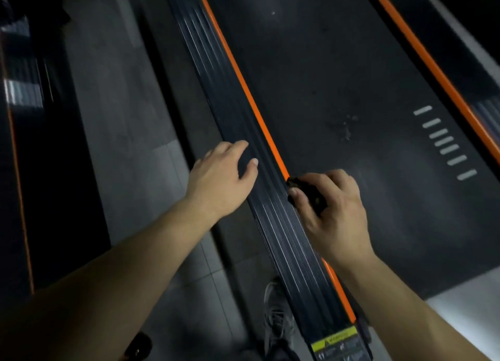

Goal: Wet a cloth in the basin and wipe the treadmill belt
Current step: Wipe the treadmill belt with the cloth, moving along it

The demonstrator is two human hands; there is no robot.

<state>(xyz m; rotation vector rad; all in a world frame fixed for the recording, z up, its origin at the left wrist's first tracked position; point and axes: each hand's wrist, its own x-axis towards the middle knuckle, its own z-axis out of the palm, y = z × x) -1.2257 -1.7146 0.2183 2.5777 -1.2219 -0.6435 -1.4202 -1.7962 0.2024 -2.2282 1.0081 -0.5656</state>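
Cloth (305, 190), wadded in the pinching right hand (335, 211), could miss belt (338, 62) smudges (346, 127); the relaxed left hand (219, 179) rests on the side rail (213, 71).

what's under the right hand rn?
A dark bunched cloth, gripped by the right hand, at the belt edge beside the orange strip. Only the part between thumb and fingers shows; the rest, and the belt beneath, is covered by the hand.

We see a grey tiled floor (121, 133), and on it, near the bottom edge, a grey laced shoe (278, 317). At far left we make out another dark machine (54, 198), a thin orange line (19, 198) running along it
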